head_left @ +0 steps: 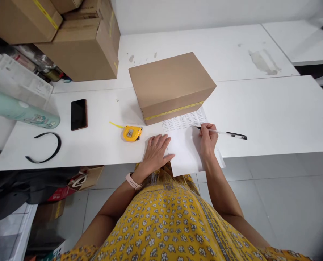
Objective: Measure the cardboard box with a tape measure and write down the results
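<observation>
My right hand (208,142) is closed around a pen (226,133) with a black cap on its back end. The pen's tip meets a white sheet of paper (185,152) just below several columns of small handwriting. My left hand (157,151) lies flat, fingers spread, at the sheet's left edge. A closed cardboard box (172,85) with yellow tape along its side covers the top of the paper. Left of it, a yellow tape measure (132,133) rests on the table with a short bit of blade out.
On the left of the white table (261,116) are a phone (79,114), a black headband (58,145) and a mint-green bottle (28,112). Larger cardboard boxes (88,50) are stacked at the back left. The table's front edge runs beneath my forearms.
</observation>
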`<action>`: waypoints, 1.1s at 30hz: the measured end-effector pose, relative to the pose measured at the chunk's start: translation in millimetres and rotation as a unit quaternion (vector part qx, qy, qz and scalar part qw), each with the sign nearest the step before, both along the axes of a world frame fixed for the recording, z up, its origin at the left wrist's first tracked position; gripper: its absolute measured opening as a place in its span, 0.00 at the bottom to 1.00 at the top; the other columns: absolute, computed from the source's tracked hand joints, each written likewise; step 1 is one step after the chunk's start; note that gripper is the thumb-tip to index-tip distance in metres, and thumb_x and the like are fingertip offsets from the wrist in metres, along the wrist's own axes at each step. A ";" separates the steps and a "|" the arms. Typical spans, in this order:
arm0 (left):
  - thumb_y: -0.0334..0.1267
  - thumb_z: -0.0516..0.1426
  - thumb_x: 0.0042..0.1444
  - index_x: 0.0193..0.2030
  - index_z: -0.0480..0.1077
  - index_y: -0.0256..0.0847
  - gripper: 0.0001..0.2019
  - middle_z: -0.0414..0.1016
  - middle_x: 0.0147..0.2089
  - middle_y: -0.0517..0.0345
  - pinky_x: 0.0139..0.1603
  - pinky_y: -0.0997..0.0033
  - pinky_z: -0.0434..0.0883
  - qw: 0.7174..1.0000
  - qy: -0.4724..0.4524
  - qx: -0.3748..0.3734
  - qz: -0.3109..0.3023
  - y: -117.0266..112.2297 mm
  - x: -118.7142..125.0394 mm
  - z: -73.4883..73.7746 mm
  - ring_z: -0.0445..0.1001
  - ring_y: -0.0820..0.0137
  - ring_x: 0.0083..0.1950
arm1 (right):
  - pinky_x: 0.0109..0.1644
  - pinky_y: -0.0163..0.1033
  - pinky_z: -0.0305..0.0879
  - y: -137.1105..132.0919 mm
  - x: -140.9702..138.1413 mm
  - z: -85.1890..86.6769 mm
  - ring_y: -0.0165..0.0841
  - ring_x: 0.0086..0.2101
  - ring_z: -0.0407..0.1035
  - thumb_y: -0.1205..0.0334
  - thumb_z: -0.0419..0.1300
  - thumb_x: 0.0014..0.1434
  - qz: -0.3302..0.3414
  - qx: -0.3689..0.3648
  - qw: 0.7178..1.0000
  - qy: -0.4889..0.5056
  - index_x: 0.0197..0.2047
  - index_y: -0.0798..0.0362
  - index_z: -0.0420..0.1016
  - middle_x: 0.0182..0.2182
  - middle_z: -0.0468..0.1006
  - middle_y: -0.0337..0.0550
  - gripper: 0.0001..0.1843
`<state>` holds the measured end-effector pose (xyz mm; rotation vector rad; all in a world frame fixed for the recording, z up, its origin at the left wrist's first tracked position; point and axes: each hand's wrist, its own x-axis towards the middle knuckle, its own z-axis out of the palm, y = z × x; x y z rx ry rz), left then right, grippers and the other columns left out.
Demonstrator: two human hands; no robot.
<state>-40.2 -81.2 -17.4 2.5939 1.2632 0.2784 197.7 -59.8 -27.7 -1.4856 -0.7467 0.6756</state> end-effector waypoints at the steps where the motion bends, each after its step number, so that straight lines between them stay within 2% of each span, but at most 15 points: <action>1: 0.57 0.52 0.69 0.72 0.59 0.39 0.32 0.61 0.75 0.44 0.74 0.41 0.53 1.000 -0.001 -0.001 0.000 -0.1 0.3 0.4 0.57 0.47 0.74 | 0.38 0.38 0.65 -1.6 -7.8 1.4 0.30 0.28 0.65 0.52 0.62 0.61 0.032 0.002 0.999 0.008 0.38 0.49 0.71 0.25 0.68 0.33 0.10; 5: 0.56 0.52 0.69 0.72 0.59 0.38 0.32 0.61 0.75 0.43 0.74 0.41 0.52 1.000 0.002 -0.002 0.000 -0.8 1.6 2.9 0.56 0.48 0.74 | 0.43 0.42 0.70 -4.3 -49.5 4.1 0.33 0.33 0.73 0.48 0.65 0.60 0.186 -0.003 0.982 0.042 0.41 0.48 0.69 0.32 0.77 0.38 0.15; 7: 0.56 0.52 0.69 0.72 0.59 0.37 0.32 0.61 0.75 0.43 0.75 0.42 0.51 1.000 0.004 -0.002 0.001 -1.1 2.1 3.9 0.56 0.48 0.74 | 0.39 0.41 0.69 -0.1 -64.4 3.2 0.33 0.30 0.71 0.47 0.65 0.60 0.218 -0.007 0.975 0.032 0.38 0.47 0.66 0.28 0.75 0.36 0.15; 11: 0.55 0.53 0.69 0.72 0.60 0.39 0.31 0.61 0.75 0.44 0.75 0.42 0.51 1.000 -0.005 -0.008 0.004 -1.3 1.9 3.9 0.56 0.49 0.74 | 0.30 0.38 0.59 12.2 -71.4 2.7 0.29 0.22 0.60 0.53 0.62 0.62 0.193 -0.028 0.979 -0.065 0.31 0.46 0.60 0.20 0.64 0.29 0.15; 15: 0.54 0.53 0.69 0.72 0.60 0.40 0.30 0.62 0.74 0.44 0.75 0.42 0.52 1.000 -0.017 -0.008 0.002 -1.5 0.9 2.7 0.56 0.49 0.75 | 0.30 0.38 0.57 16.0 -67.9 6.4 0.29 0.23 0.59 0.57 0.60 0.61 0.204 -0.027 0.970 -0.128 0.29 0.47 0.59 0.19 0.62 0.30 0.13; 20: 0.52 0.54 0.69 0.71 0.60 0.38 0.30 0.63 0.73 0.45 0.75 0.44 0.52 1.000 -0.030 -0.004 0.000 -1.8 0.7 2.3 0.56 0.50 0.74 | 0.29 0.38 0.55 13.8 -70.1 8.1 0.29 0.22 0.58 0.57 0.60 0.60 0.229 -0.016 0.964 -0.134 0.29 0.46 0.59 0.19 0.62 0.30 0.13; 25: 0.50 0.53 0.69 0.71 0.61 0.41 0.28 0.65 0.72 0.47 0.74 0.44 0.53 0.999 -0.038 -0.006 0.005 -1.5 0.7 1.8 0.57 0.51 0.74 | 0.29 0.38 0.55 14.7 -71.1 5.2 0.29 0.22 0.57 0.56 0.61 0.60 0.227 -0.020 0.965 -0.133 0.29 0.47 0.59 0.20 0.62 0.30 0.14; 33: 0.50 0.54 0.69 0.70 0.62 0.38 0.28 0.66 0.72 0.46 0.75 0.46 0.53 0.999 -0.043 -0.003 0.003 -1.5 -0.3 1.8 0.58 0.51 0.74 | 0.28 0.37 0.55 14.8 -69.9 0.5 0.28 0.22 0.57 0.55 0.62 0.60 0.227 -0.019 0.965 -0.130 0.29 0.47 0.60 0.20 0.62 0.30 0.14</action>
